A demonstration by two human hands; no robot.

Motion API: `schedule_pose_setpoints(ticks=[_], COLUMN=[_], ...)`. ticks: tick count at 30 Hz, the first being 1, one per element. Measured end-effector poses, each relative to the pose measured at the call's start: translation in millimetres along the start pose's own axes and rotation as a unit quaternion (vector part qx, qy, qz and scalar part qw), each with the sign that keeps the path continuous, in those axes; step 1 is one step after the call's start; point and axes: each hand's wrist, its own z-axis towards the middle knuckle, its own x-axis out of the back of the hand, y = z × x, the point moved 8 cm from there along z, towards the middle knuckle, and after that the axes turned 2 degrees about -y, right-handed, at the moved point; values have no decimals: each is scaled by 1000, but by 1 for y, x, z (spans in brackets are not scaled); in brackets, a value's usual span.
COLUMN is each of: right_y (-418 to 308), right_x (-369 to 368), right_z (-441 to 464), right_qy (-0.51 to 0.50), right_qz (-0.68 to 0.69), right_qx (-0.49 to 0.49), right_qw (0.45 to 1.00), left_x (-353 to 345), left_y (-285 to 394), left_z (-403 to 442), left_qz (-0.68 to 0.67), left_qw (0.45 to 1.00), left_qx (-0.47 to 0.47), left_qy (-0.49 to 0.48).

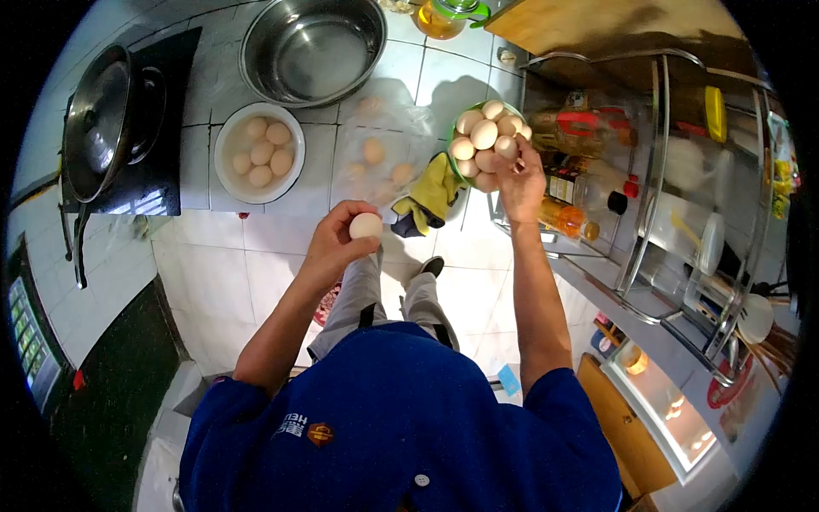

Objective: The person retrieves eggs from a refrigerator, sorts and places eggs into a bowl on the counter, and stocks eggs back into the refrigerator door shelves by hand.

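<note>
My left hand (337, 241) is closed around a pale egg (366, 225), held in front of the counter's edge. My right hand (521, 189) reaches to the green bowl (454, 164) heaped with brown eggs, its fingertips round an egg (506, 147) at the bowl's right side. A white bowl (223, 177) with several eggs inside stands to the left on the counter. Between the two bowls lies a clear plastic bag (409, 124) with several eggs in or under it; I cannot tell which. A yellow and dark cloth (432, 189) hangs over the counter edge beside the green bowl.
A large steel basin (312, 53) stands behind the white bowl. At the left, a wok (98, 124) sits on the black stove (168, 177). A jug of amber liquid (440, 21) is at the back. A metal rack (657, 171) with bottles fills the right side.
</note>
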Motion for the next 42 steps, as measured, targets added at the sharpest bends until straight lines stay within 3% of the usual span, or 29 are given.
schedule_pose_setpoints(ticks=[5, 8, 9, 11, 13, 15, 17, 19, 21, 22, 24, 30, 34, 36, 37, 39, 41, 42], right_y=[-30, -31, -36, -68, -84, -83, -76, -62, -56, -53, -57, -64, -65, -60, -61, -56, -52, -53], right_x=[10, -21, -39, -70, -90, -93, -89, -83, -81, -81, -79, -82, -84, -83, -86, -86, -92, -95], right_z=[-24, -68, -88, -124, -144, -149, -148, -150, -152, -154, -156, -171, -173, -168, -165, -159, -153, -150], right_qy=[27, -52, -100, -194, -247, -228, -193, -179, -187, -182, -189, -216, -222, -193, -192, -89, -72, -57], right_qz=[-21, 224, 290, 435, 549, 554, 571, 574, 570, 572, 574, 576, 560, 577, 578, 622, 639, 666], right_qx=[-14, -146, -204, -387, -381, -373, -383, -410, -410, -413, -414, -408, -406, -396, -396, -425, -418, -424], right_qw=[999, 962, 930, 789, 702, 708, 700, 686, 687, 685, 680, 675, 687, 688, 687, 652, 642, 611], left_x=[-10, -33, -38, -62, -73, -86, -85, -48, -22, -14, -1, 12, 19, 8, -3, -24, -46, -59], left_y=[6, 31, 30, 45, 46, 36, 39, 24, 28, 22, 10, -2, -3, 11, 23, 36, 35, 35], left_z=[5, 5, 8, 6, 9, 13, 19, 49, 82, 98, 125, 160, 168, 149, 134, 95, 59, 43], left_qz=[49, 253, 255, 427, 473, 526, 528, 457, 597, 599, 707, 747, 744, 673, 674, 495, 498, 499], left_qw=[999, 961, 961, 874, 846, 825, 821, 883, 780, 778, 692, 652, 653, 708, 708, 858, 850, 840], left_qx=[-20, -108, -107, -233, -247, -184, -183, -100, -179, -179, -127, -80, -101, -188, -189, -132, -171, -211], left_qy=[7, 4, 5, -14, -21, -97, -118, -41, 59, 59, 73, 102, 100, 99, 98, 48, 13, -20])
